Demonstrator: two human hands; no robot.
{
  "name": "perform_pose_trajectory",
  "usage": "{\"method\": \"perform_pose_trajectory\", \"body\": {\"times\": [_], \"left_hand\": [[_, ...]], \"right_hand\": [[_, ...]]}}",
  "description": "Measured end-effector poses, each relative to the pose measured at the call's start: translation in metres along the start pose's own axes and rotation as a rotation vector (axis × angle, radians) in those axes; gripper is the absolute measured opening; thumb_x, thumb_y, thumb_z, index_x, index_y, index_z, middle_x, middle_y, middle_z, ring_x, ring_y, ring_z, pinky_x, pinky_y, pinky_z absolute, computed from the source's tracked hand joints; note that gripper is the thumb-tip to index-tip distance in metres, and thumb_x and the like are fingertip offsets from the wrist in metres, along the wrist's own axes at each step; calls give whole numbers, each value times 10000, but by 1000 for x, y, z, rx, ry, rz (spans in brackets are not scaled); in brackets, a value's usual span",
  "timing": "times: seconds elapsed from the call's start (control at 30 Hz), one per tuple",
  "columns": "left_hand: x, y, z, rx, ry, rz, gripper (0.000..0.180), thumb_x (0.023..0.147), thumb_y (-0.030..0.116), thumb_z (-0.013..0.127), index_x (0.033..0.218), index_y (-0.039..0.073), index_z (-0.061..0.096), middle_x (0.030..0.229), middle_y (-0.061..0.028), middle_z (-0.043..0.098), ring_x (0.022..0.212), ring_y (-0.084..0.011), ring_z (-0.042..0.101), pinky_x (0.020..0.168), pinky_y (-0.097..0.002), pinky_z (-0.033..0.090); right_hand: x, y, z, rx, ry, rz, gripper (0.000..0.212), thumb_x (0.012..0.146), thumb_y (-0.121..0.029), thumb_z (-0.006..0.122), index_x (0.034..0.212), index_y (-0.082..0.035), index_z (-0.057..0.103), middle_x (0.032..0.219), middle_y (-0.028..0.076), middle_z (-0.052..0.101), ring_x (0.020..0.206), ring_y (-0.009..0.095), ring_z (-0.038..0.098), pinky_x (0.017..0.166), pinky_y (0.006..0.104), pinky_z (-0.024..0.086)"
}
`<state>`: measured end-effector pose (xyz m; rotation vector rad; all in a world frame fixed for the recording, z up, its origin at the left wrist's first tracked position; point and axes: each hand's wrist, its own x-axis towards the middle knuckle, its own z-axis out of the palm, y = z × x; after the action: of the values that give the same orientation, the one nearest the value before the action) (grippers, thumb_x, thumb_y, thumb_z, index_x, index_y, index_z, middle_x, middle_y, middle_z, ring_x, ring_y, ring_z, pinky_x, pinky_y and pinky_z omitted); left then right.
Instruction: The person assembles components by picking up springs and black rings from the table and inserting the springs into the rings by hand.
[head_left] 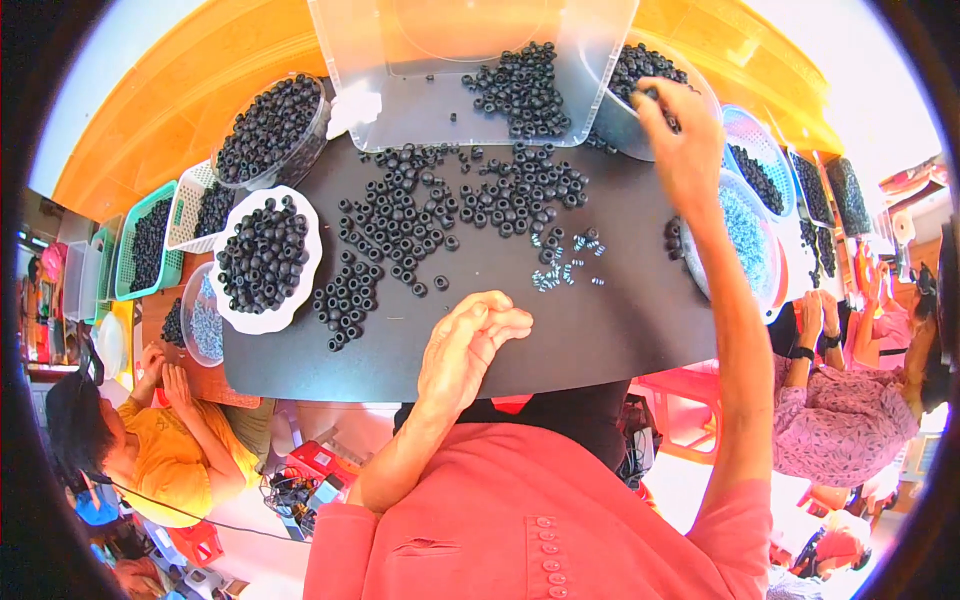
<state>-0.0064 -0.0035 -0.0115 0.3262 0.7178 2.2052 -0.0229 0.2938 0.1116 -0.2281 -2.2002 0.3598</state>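
Note:
My right hand (685, 135) is at the rim of the clear tub (622, 125) at the far right, which is heaped with black round beads. Its fingers are closed around a black bead (671, 122); how many pieces it holds cannot be made out. My left hand (470, 345) hovers over the table's near edge, fingers half bent and slightly apart, with nothing visible in it. Beyond it, loose black beads with holes (405, 225) lie spread over the dark table (480, 290). Small shiny coil-like pieces (568, 262) lie in a cluster right of centre.
A clear bin (410, 115) lies at the back with beads inside. At left are a white scalloped dish (312, 250), a round tub (318, 125) and baskets (168, 275). A bowl of pale blue pieces (745, 235) stands right. People (190, 450) sit at both sides.

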Motion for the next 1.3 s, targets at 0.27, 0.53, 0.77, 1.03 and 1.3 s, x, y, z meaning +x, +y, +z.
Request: {"method": "perform_pose_trajectory", "body": {"times": [0.27,0.53,0.77,1.03,1.3], "left_hand": [[-2,0,3,21,45,-33,331,1022,240,433,1104,-47,574,972,-192,687,1029,-289,635,940,-406,475],[-3,-1,2,-21,46,-40,329,1032,233,409,1103,-46,567,973,-188,682,1028,-291,636,948,-404,466],[-4,0,1,-1,30,-37,322,1028,239,418,1099,-38,567,965,-178,681,1031,-285,632,952,-403,458],[-3,1,4,25,35,-47,283,1019,208,439,1082,-33,574,971,-173,673,1023,-272,632,951,-394,467],[-5,1,6,74,89,-57,296,1007,228,464,1070,-38,575,935,-175,683,1031,-292,626,950,-406,462]], "right_hand": [[-49,-58,58,324,-320,-172,191,793,-58,672,982,-80,660,981,77,669,933,278,594,850,405,449],[-85,-78,98,305,-555,-285,240,804,-20,612,1037,-71,636,943,91,619,890,296,586,763,400,441],[-85,-81,81,389,-641,-97,304,797,-60,668,1097,-96,640,884,76,654,718,251,621,729,377,458],[-83,-66,83,356,-504,-140,207,812,-80,659,1017,-51,645,864,96,649,703,277,624,685,388,467],[-84,-90,88,94,-650,-282,158,793,-92,662,945,-50,647,883,97,610,851,276,607,777,408,402]]}}
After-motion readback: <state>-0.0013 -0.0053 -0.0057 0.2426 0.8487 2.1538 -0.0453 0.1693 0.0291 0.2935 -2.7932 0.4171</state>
